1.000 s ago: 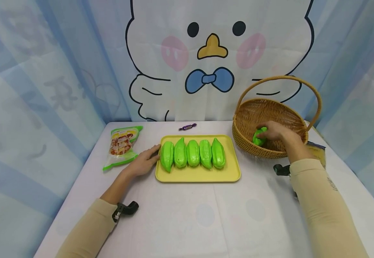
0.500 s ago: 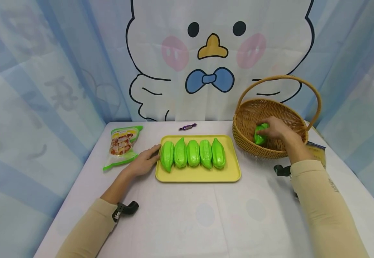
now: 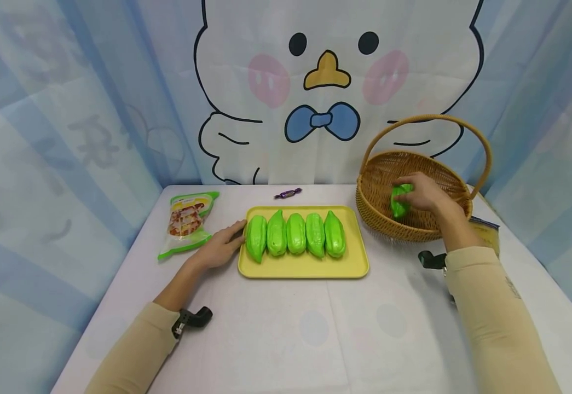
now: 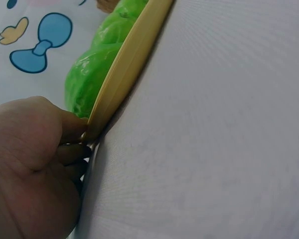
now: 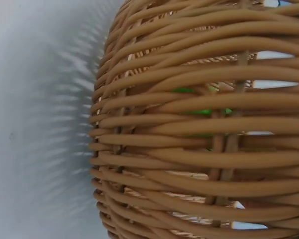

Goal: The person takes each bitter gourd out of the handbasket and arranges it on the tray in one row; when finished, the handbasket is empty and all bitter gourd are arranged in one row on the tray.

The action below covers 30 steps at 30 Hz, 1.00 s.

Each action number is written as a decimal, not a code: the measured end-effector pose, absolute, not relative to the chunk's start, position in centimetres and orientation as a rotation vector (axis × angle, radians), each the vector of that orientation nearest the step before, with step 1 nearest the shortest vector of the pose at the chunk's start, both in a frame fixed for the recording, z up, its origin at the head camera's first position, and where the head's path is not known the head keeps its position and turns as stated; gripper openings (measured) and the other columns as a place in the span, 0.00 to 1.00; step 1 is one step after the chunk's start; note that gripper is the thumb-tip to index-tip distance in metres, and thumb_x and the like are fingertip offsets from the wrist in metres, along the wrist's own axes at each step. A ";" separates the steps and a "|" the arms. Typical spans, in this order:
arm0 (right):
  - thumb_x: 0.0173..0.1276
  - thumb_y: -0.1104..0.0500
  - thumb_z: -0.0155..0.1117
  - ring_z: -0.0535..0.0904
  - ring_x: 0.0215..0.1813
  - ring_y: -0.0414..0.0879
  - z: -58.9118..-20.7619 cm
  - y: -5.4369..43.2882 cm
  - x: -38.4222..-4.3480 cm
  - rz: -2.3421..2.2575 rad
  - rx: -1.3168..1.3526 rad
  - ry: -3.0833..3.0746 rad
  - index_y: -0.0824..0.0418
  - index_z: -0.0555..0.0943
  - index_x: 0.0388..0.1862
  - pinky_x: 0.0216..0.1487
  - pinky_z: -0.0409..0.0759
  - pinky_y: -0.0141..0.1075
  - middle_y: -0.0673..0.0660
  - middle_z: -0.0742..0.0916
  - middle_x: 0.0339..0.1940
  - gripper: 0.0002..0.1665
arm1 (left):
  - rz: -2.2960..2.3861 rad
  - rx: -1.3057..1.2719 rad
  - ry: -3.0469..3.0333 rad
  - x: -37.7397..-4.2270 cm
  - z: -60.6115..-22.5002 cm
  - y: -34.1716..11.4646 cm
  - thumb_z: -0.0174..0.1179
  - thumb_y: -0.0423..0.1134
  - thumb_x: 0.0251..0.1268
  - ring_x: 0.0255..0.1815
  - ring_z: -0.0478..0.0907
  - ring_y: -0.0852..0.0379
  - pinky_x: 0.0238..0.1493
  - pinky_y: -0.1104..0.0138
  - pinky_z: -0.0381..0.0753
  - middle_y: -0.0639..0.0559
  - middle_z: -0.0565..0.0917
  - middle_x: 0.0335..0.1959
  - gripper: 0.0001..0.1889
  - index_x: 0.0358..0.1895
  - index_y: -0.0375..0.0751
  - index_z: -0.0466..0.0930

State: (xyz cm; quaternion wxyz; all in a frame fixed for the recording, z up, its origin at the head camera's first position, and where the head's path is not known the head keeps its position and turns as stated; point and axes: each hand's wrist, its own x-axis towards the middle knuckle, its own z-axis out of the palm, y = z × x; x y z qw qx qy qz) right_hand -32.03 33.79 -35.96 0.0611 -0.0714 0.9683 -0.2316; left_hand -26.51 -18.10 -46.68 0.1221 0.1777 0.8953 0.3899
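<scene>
In the head view, my right hand (image 3: pixel 425 191) is inside the wicker basket (image 3: pixel 371 210), gripping a glossy ridged green fruit (image 3: pixel 399 202) that looks like a star fruit. Through the basket's weave (image 5: pixel 189 119) in the right wrist view, only slivers of green show, and the hand is hidden. At the left end of a yellow tray (image 3: pixel 305 269), my left hand (image 3: pixel 219 247) rests with its fingertips against the rim (image 4: pixel 122 74). Several similar green fruits (image 3: pixel 295 234) lie side by side in a row on the tray.
A snack packet (image 3: pixel 185 224) with green ends lies left of the tray. Behind the tray is a purple wrapped candy (image 3: pixel 288 193). Another yellowish packet (image 3: pixel 486 232) is partly hidden by the right arm. The basket's tall handle (image 3: pixel 428 117) arches above the right hand.
My right hand has shifted slightly up and to the right inside the basket, and the green fruit has moved with it. The left hand and the tray have stayed put.
</scene>
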 end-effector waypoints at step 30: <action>0.78 0.55 0.65 0.60 0.80 0.69 -30.8 28.3 -25.4 -1.212 -0.404 3.013 0.55 0.74 0.77 0.71 0.70 0.66 0.62 0.58 0.86 0.31 | 1.126 0.503 2.618 -26.5 -46.7 -18.0 0.42 0.44 0.88 0.87 0.46 0.40 0.86 0.46 0.46 0.39 0.52 0.86 0.30 0.85 0.40 0.50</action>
